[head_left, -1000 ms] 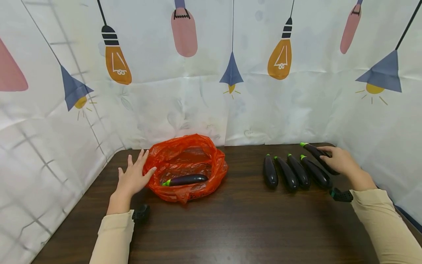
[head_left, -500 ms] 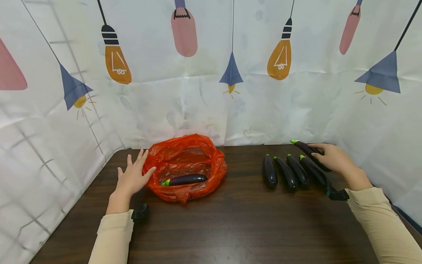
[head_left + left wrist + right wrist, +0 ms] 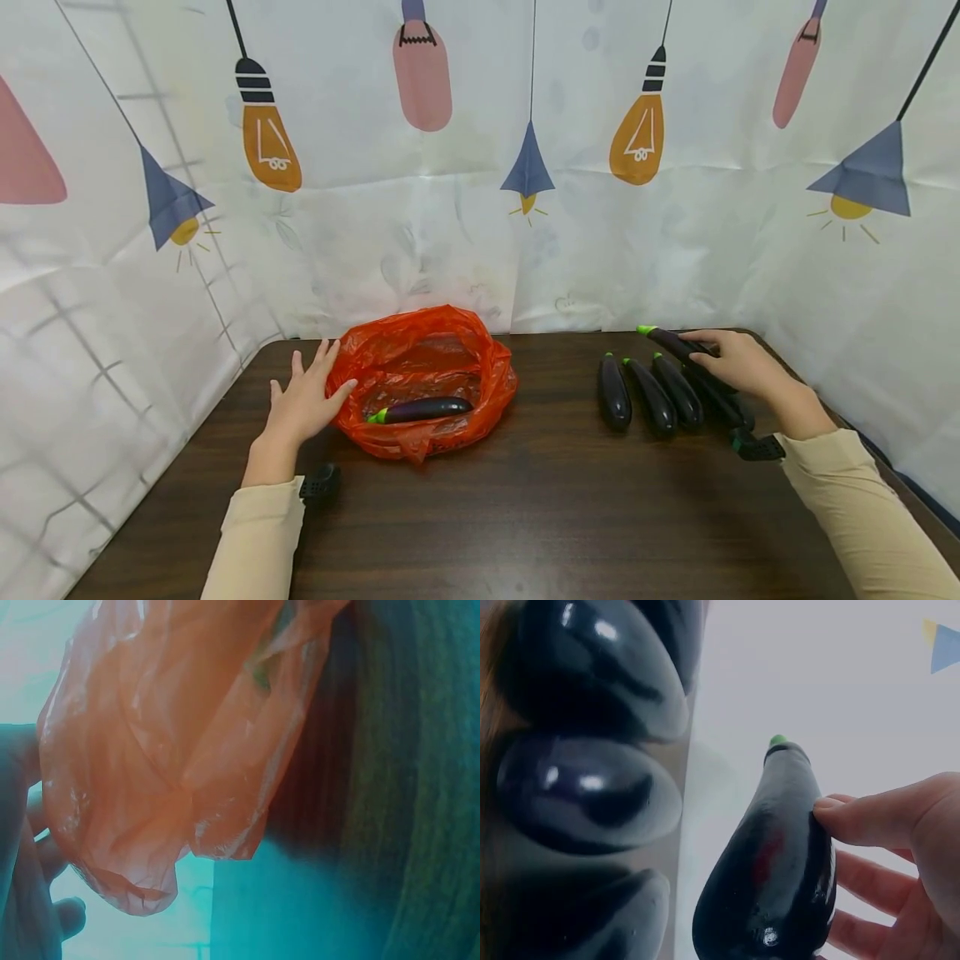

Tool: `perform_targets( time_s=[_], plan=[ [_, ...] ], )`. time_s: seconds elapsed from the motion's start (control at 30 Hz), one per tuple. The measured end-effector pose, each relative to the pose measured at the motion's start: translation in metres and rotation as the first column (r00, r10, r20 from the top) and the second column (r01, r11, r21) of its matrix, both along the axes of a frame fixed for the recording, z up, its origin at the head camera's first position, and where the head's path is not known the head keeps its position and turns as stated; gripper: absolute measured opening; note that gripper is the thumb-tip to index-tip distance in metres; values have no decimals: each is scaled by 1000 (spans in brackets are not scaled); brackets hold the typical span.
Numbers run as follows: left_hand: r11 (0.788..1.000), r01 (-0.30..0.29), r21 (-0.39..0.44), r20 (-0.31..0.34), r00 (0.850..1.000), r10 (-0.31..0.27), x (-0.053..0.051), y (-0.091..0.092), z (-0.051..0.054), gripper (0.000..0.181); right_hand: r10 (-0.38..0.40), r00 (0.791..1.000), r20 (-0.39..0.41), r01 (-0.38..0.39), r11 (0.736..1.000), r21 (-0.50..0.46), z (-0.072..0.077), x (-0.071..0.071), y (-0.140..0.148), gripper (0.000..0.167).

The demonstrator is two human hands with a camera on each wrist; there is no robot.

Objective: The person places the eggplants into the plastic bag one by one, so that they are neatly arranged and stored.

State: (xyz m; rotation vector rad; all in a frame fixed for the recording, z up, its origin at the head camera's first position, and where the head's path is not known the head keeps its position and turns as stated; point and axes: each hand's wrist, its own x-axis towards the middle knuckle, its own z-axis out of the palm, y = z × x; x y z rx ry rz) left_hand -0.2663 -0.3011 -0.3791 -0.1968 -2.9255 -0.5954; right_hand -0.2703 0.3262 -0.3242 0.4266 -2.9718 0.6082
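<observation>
My right hand (image 3: 738, 362) pinches a dark purple eggplant (image 3: 769, 855) between thumb and fingers, its green tip toward the far left. In the head view that eggplant is above the rightmost of several others (image 3: 615, 392) lying in a row on the table. At the left, my left hand (image 3: 298, 408) has its fingers spread and touches the side of an open red plastic bag (image 3: 495, 383). One eggplant (image 3: 427, 408) lies inside the bag, its green end to the left. The left wrist view shows the thin bag wall (image 3: 150, 750) beside the fingers (image 3: 69, 916).
The dark wooden table (image 3: 525, 517) reaches back to a white curtain (image 3: 450, 242) printed with lamps and bulbs, which also hangs at both sides. Bare tabletop lies between the bag and the eggplant row.
My right hand has moved left with the eggplant, from beyond the row's right end to above its rightmost eggplant. The left hand and the bag have stayed in place.
</observation>
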Motion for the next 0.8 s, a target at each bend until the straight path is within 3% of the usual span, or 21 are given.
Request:
perform_targets(
  time_s=[0.8],
  plan=[
    [1000, -6, -9, 11, 1000, 6, 3, 3, 5, 84, 129, 991, -37, -130, 991, -42, -1, 10, -54, 42]
  ],
)
